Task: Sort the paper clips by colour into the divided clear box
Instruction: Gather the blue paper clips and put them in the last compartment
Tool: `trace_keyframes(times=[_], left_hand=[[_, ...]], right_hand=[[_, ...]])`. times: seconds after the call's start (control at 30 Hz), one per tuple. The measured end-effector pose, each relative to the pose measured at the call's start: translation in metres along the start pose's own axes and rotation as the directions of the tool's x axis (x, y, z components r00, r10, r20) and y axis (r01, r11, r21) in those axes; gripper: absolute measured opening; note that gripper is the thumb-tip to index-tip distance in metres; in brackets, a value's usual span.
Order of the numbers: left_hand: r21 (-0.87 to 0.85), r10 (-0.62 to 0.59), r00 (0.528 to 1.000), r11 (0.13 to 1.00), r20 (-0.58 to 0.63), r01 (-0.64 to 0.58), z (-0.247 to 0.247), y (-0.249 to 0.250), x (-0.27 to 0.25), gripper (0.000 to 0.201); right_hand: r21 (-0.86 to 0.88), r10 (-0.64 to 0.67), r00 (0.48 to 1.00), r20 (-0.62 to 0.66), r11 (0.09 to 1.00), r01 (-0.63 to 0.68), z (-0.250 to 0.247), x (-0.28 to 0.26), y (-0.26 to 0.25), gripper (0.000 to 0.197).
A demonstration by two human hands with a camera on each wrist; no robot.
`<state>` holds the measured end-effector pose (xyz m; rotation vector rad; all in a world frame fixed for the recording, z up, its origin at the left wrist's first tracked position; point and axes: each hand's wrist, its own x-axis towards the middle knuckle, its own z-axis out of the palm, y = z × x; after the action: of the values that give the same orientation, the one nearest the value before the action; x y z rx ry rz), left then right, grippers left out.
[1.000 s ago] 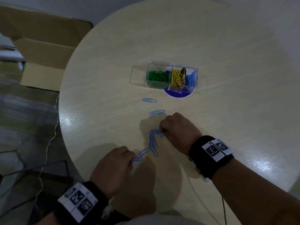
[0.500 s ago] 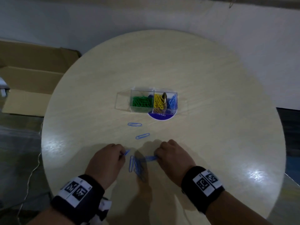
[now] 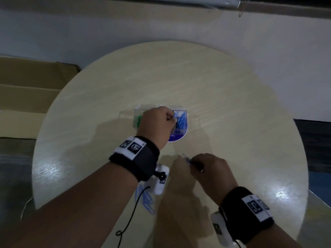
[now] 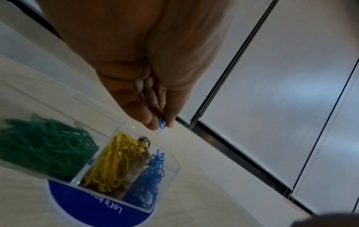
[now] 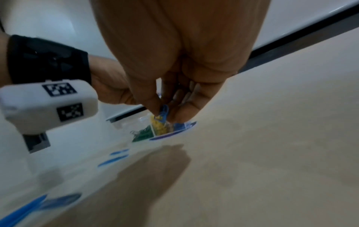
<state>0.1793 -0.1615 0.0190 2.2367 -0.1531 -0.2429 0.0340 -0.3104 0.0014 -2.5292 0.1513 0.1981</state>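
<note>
The divided clear box [image 3: 185, 111] [image 4: 172, 165] sits mid-table on a round blue label, holding green clips [image 4: 42, 145], yellow clips [image 4: 114, 161] and blue clips [image 4: 149, 176] in separate compartments. My left hand [image 3: 161, 120] hovers over the box and pinches a blue clip [image 4: 162, 123] above the yellow and blue compartments. My right hand [image 3: 207, 169] is nearer to me, above the table, and pinches another blue clip [image 3: 186, 157] [image 5: 164, 112]. A pile of loose blue clips [image 3: 146, 201] lies under my left forearm, partly hidden.
The round pale wooden table [image 3: 232, 122] stands by a white wall. A cardboard box [image 3: 26, 97] is on the floor at the left. Two single blue clips [image 5: 114, 158] lie on the table between the pile and the box. A cable [image 3: 132, 213] hangs from my left wrist.
My left hand has lifted from the pile and travelled forward to the box with a blue clip. My right hand has risen with another blue clip. The head view has tilted up.
</note>
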Motion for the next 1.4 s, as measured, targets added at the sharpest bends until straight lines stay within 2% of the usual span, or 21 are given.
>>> trace_keyframes(times=[0.07, 0.17, 0.3, 0.43, 0.53, 0.6, 0.7, 0.77, 0.8, 0.87, 0.9, 0.93, 1.0, 1.07, 1.13, 1.2, 1.3, 1.33, 1.4], left_hand=[[0.006, -0.014, 1.000, 1.000, 0.013, 0.014, 0.010, 0.003, 0.008, 0.020], [-0.023, -0.018, 1.000, 1.000, -0.003, 0.018, 0.012, 0.006, 0.007, 0.030], [-0.150, -0.058, 0.993, 0.988, -0.106, 0.042, -0.016, -0.006, -0.011, 0.019], [-0.135, -0.093, 0.989, 0.988, -0.119, 0.077, -0.046, -0.040, -0.040, 0.014], [-0.089, -0.153, 0.983, 0.986, -0.105, 0.144, -0.057, -0.069, -0.060, 0.011], [0.046, -0.138, 0.986, 0.989, -0.089, 0.142, -0.063, -0.086, -0.073, 0.011], [0.261, 0.010, 0.997, 0.965, -0.073, 0.010, -0.067, -0.110, -0.084, 0.015], [0.376, 0.145, 0.989, 0.916, 0.020, -0.142, -0.063, -0.119, -0.082, 0.025], [0.434, 0.203, 0.975, 0.873, 0.090, -0.222, -0.059, -0.120, -0.080, 0.030], [0.490, 0.255, 0.947, 0.811, 0.197, -0.320, -0.053, -0.120, -0.075, 0.034], [0.502, 0.256, 0.940, 0.796, 0.226, -0.338, -0.051, -0.120, -0.073, 0.033], [0.513, 0.246, 0.938, 0.788, 0.245, -0.341, -0.050, -0.121, -0.072, 0.030], [0.520, 0.192, 0.951, 0.802, 0.241, -0.294, -0.050, -0.121, -0.072, 0.019], [0.494, 0.132, 0.971, 0.842, 0.200, -0.216, -0.052, -0.119, -0.072, 0.006], [0.467, 0.051, 0.980, 0.873, 0.193, -0.137, -0.052, -0.116, -0.074, 0.005], [0.427, -0.043, 0.979, 0.903, 0.198, -0.047, -0.052, -0.115, -0.075, 0.011], [0.324, -0.211, 0.958, 0.936, 0.197, 0.140, -0.056, -0.106, -0.073, 0.015], [0.321, -0.238, 0.946, 0.933, 0.218, 0.161, -0.057, -0.102, -0.072, 0.013], [0.334, -0.218, 0.946, 0.933, 0.240, 0.131, -0.055, -0.096, -0.072, 0.010]], right_hand=[[0.030, 0.026, 0.996, -0.080, 0.999, -0.024, -0.010, 0.010, 0.000, 0.006], [0.136, 0.115, 0.981, -0.156, 0.986, -0.094, -0.021, 0.027, -0.002, 0.006], [0.231, 0.157, 0.970, -0.188, 0.967, -0.111, -0.033, 0.062, -0.014, 0.013], [0.186, 0.188, 0.962, -0.198, 0.971, -0.151, -0.029, 0.104, -0.024, 0.007], [0.134, 0.189, 0.968, -0.163, 0.977, -0.168, -0.021, 0.124, -0.028, 0.012], [0.057, 0.124, 0.973, -0.193, 0.992, -0.115, -0.018, 0.127, -0.027, 0.021], [-0.054, 0.045, 0.981, -0.190, 0.997, -0.056, -0.013, 0.123, -0.025, 0.018], [-0.138, -0.002, 0.985, -0.171, 0.990, -0.022, -0.010, 0.117, -0.023, 0.020], [-0.152, -0.039, 0.977, -0.208, 0.988, 0.007, -0.009, 0.113, -0.023, 0.020], [-0.093, -0.102, 0.941, -0.323, 0.993, 0.076, -0.007, 0.101, -0.027, 0.016], [-0.053, -0.126, 0.931, -0.342, 0.992, 0.114, -0.004, 0.091, -0.030, 0.013], [-0.036, -0.163, 0.937, -0.309, 0.986, 0.160, 0.002, 0.078, -0.034, 0.010], [-0.039, -0.250, 0.963, -0.104, 0.968, 0.248, 0.022, 0.045, -0.045, 0.008], [-0.058, -0.303, 0.946, 0.114, 0.949, 0.310, 0.046, 0.016, -0.052, 0.011], [-0.114, -0.286, 0.923, 0.256, 0.940, 0.323, 0.067, 0.001, -0.053, 0.013], [-0.140, -0.242, 0.927, 0.288, 0.946, 0.291, 0.076, -0.005, -0.052, 0.014], [-0.084, -0.130, 0.968, 0.214, 0.985, 0.150, 0.073, -0.010, -0.046, 0.019], [-0.086, -0.074, 0.977, 0.200, 0.992, 0.093, 0.070, -0.011, -0.042, 0.017], [-0.083, 0.018, 0.986, 0.166, 0.997, -0.005, 0.064, -0.012, -0.036, 0.012]])
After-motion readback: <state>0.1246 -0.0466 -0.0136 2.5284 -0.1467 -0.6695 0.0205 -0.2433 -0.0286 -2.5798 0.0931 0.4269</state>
